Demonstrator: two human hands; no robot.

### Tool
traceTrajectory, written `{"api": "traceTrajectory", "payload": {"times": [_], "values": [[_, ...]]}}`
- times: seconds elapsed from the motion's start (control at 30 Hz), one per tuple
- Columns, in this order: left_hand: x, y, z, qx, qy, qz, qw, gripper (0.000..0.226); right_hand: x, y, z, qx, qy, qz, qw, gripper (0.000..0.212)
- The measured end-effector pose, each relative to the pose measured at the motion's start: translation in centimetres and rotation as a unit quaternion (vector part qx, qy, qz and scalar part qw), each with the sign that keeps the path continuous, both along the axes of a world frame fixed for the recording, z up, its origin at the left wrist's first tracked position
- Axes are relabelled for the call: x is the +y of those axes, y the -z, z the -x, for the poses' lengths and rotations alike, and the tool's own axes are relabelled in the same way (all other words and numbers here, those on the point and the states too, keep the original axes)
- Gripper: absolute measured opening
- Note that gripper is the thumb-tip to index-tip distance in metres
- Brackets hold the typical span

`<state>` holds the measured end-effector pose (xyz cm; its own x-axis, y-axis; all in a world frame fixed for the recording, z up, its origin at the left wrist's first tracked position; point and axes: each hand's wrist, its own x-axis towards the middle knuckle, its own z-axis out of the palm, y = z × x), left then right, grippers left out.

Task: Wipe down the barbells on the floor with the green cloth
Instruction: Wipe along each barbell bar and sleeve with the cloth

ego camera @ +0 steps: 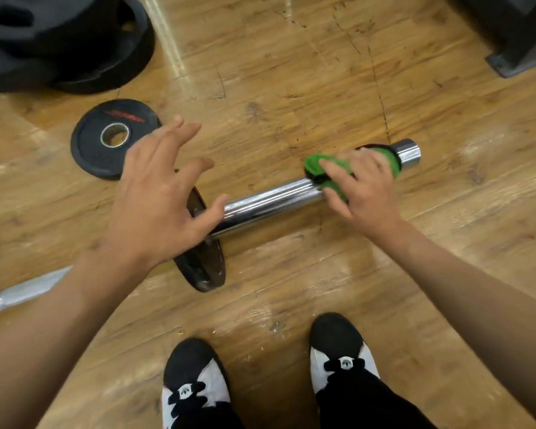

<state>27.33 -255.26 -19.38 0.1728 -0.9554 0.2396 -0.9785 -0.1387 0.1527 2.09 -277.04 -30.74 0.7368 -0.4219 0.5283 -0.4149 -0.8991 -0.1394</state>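
Note:
A chrome barbell sleeve (270, 202) lies on the wooden floor, running from a small black plate (203, 261) at lower left to its free end at upper right. The green cloth (384, 159) is wrapped round the sleeve near that end. My right hand (362, 187) grips the cloth around the sleeve. My left hand (158, 196) hovers above the plate end with fingers spread, holding nothing. The thinner bar shaft (19, 292) shows at far left.
A loose black weight plate (90, 150) lies flat left of the sleeve. A stack of larger black plates (75, 41) sits at top left. A grey machine base (520, 54) stands at top right. My two shoes (195, 385) are at the bottom.

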Motion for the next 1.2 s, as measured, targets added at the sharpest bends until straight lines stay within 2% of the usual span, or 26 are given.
{"api": "traceTrajectory", "payload": {"times": [0.1,0.23,0.3,0.37,0.43,0.47,0.5,0.6,0.7,0.73,0.77,0.83,0.9,0.97,1.07,1.2], "values": [[1.5,1.5,1.7,-0.016,-0.048,0.017,0.999,0.054,-3.3,0.5,1.4,-0.072,0.158,-0.071,0.982,0.047],[1.0,2.4,1.5,-0.025,-0.062,0.009,0.998,0.052,-1.1,-0.4,-2.8,-0.086,0.281,-0.102,0.950,0.033],[0.0,2.1,0.5,-0.007,-0.072,-0.001,0.997,0.057,2.2,-0.3,-5.6,-0.076,0.206,-0.088,0.972,0.032],[-0.6,1.6,-0.2,0.010,-0.092,-0.011,0.996,0.064,3.5,0.3,-6.4,-0.031,0.033,-0.017,0.999,0.033],[-0.9,0.9,-0.2,-0.006,-0.120,-0.009,0.993,0.068,0.2,0.0,-5.1,0.032,-0.069,0.078,0.994,0.038],[-0.7,0.8,-0.1,-0.022,-0.128,-0.001,0.992,0.069,-1.7,0.0,-4.2,0.040,-0.073,0.088,0.993,0.040],[-0.4,1.0,0.2,-0.034,-0.129,0.006,0.991,0.070,-3.5,0.0,-3.4,0.037,-0.050,0.072,0.995,0.041],[-0.2,2.4,1.2,-0.061,-0.121,0.010,0.991,0.073,-6.3,0.4,-1.9,-0.038,0.107,-0.017,0.993,0.040],[-1.9,2.7,-0.2,-0.063,-0.128,0.031,0.989,0.069,-3.7,0.2,-6.3,-0.096,0.230,-0.077,0.965,0.037],[-2.4,2.5,-0.8,-0.063,-0.130,0.030,0.989,0.070,-2.0,0.3,-8.3,-0.108,0.231,-0.083,0.963,0.037],[-2.8,2.2,-1.3,-0.060,-0.134,0.028,0.989,0.072,-0.3,0.4,-10.2,-0.105,0.195,-0.082,0.972,0.037],[-3.5,1.8,-2.2,-0.045,-0.146,0.019,0.988,0.076,2.0,0.8,-12.2,-0.066,0.053,-0.055,0.995,0.036],[-3.7,1.7,-2.8,-0.032,-0.157,0.012,0.987,0.077,0.4,0.7,-11.8,-0.006,-0.075,0.030,0.997,0.037],[-3.8,1.9,-3.2,-0.025,-0.167,0.016,0.985,0.075,-3.3,0.8,-10.2,0.019,-0.103,0.085,0.991,0.041],[-3.8,2.5,-3.3,-0.014,-0.174,0.031,0.984,0.069,-7.5,1.1,-7.1,-0.033,0.034,0.014,0.999,0.044],[-4.3,2.5,-3.5,0.012,-0.180,0.038,0.983,0.071,-6.9,1.1,-8.9,-0.119,0.220,-0.089,0.964,0.044]]}}
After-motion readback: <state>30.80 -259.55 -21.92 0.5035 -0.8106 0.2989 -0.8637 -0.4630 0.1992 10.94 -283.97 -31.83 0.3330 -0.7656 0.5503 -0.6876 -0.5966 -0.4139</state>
